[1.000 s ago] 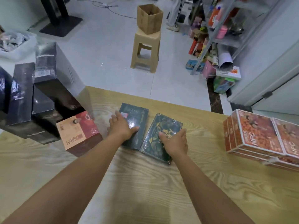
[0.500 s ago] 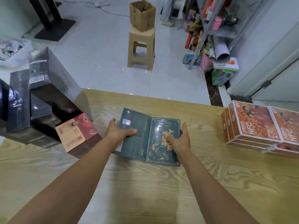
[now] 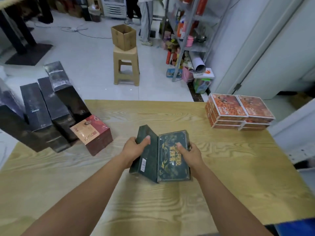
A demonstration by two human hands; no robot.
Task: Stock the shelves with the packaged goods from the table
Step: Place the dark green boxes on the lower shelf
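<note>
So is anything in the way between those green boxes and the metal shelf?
The left hand and right hand grip the green boxes. The table stretches between them and the metal shelf, and clutter crowds the floor at its foot.

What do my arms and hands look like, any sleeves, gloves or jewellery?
The left hand and right hand wear no gloves, and no rings, watch or wristbands show. Both forearms are uncovered to the frame's edge, no sleeve in view. A blue patch in the lower right corner may be clothing; unclear.
</note>
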